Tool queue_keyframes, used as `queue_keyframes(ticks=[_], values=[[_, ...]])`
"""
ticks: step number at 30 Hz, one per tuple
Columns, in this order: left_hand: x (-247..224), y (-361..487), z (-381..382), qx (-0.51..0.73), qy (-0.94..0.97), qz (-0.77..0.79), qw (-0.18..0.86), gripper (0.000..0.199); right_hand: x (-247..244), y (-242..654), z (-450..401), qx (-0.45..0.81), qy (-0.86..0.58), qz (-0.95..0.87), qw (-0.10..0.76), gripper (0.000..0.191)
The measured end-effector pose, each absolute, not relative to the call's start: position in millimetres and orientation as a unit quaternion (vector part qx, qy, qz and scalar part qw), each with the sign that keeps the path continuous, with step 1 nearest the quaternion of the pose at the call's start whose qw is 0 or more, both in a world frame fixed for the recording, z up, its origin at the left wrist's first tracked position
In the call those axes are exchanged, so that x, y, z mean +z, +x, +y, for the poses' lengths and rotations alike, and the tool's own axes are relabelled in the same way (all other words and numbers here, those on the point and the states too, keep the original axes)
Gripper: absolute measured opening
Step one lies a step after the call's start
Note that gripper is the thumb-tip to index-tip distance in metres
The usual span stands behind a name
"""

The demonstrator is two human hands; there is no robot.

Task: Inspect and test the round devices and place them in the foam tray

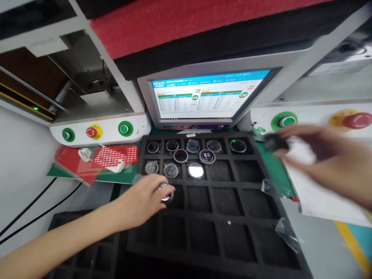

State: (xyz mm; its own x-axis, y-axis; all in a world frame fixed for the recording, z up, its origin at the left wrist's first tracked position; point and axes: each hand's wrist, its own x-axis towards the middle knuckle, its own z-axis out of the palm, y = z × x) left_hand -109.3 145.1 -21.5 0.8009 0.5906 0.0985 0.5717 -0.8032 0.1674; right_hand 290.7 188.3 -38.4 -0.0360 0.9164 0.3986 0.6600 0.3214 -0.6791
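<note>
My left hand point(142, 201) is closed on a round watch body point(166, 193) over the black foam tray point(203, 224), its fingers covering part of the watch. To the right of the tray, my right hand point(331, 159) is smeared by motion. Between its thumb and fingers is a small dark object point(276, 142), too blurred to name. Several round watch bodies fill cells in the tray's upper rows. A watch with a dark screen point(180, 155) and one showing digits point(207, 156) rest across the dividers. Another watch point(196, 170) has a bright white screen.
Behind the tray stands a monitor point(200, 97) with two OK marks. Machine panels carry green buttons point(125, 128) and red emergency stops point(357, 120). Red gridded sheets point(113, 155) lie at left, white paper point(322, 197) at right. Plastic film point(286, 230) clings to the tray's right edge.
</note>
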Motion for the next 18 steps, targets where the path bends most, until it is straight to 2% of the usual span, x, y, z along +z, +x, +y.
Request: queue_keyframes(ticks=[2,6,10,12,15,18], values=[[-35,-88,134,0.055,0.962,0.259,0.069,0.03,-55,249,151,0.196,-0.449,-0.789,0.369,0.015],[-45,-79,138,0.036,0.965,0.251,0.072,0.029,-75,202,118,0.143,-0.333,-0.877,0.316,0.012],[-37,-79,159,0.113,0.934,0.296,0.167,0.033,-71,204,137,0.147,-0.339,-0.88,0.299,0.013],[-34,-71,176,0.142,0.91,0.353,0.162,0.034,-70,208,155,0.098,-0.384,-0.868,0.3,0.019],[-35,-55,202,0.098,0.894,0.418,0.129,0.039,-75,207,178,0.04,-0.453,-0.85,0.266,0.034],[-36,-41,219,0.023,0.888,0.44,0.131,0.032,-80,201,191,0.052,-0.489,-0.844,0.215,0.038]])
